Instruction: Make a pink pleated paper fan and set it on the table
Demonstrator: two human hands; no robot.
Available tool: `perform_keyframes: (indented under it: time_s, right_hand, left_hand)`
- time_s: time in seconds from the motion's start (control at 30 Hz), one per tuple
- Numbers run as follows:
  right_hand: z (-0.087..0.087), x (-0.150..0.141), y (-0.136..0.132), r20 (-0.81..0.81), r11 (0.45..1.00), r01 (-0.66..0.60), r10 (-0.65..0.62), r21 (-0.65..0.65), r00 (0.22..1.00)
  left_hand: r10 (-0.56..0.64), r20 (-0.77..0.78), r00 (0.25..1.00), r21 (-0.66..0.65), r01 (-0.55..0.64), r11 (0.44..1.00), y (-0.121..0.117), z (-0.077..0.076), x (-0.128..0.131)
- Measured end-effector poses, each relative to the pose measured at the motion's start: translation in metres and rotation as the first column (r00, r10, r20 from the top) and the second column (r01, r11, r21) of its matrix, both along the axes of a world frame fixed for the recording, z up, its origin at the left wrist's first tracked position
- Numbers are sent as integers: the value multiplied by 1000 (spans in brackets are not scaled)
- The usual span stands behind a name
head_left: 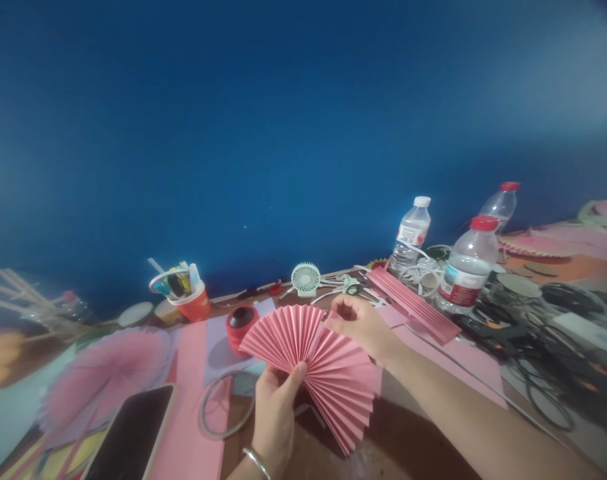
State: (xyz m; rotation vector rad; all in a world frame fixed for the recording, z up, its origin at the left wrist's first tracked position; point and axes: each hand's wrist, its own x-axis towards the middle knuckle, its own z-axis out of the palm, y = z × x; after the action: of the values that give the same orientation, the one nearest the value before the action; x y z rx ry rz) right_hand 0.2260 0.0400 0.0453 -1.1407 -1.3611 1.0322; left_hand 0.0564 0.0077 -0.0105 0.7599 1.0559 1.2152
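Note:
A pink pleated paper fan [283,337] is spread wide in front of me, its folds gathered at the lower middle. My left hand [278,407] pinches that gathered point, thumb on top. My right hand [358,323] is closed at the fan's upper edge, thumb and index finger together on a pleat where a seam runs down to the centre. Whether a small dark bit at those fingertips is a separate thing is unclear. Behind the fan stands a red round container with a dark top [240,327]. A folded strip of pink pleated paper [413,303] lies beyond my right hand.
At left are a phone [130,437], a finished-looking pink paper rosette [108,373] and an orange cup of tools [193,303]. A grey tape ring [228,405] lies nearby. A small fan [306,279], water bottles [466,267] and tangled cables [538,380] stand back and right.

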Motion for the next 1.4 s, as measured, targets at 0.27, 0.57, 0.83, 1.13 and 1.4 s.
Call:
perform_keyframes:
  time_s: [0.27, 0.57, 0.83, 1.13, 1.4]
  right_hand:
    - [3, -2, -3, 133, 1000, 1, -3, 10, 991]
    - [1, -3, -4, 109, 999, 34, -35, 8, 993]
    - [0, -2, -2, 85, 996, 54, -60, 69, 995]
    - [-1, 0, 0, 58, 995, 88, -91, 49, 994]
    - [-2, 14, 9, -174, 997, -81, 77, -18, 982]
  left_hand:
    - [-36, 49, 998, 57, 33, 998, 1, 2, -1]
    - [-27, 5, 1000, 46, 27, 999, 0, 3, 1]
    - [-52, 18, 999, 30, 51, 998, 0, 4, 1]
    - [-98, 3, 995, 35, 98, 995, 0, 3, -1]
    - [-30, 87, 996, 50, 26, 998, 2, -3, -2]
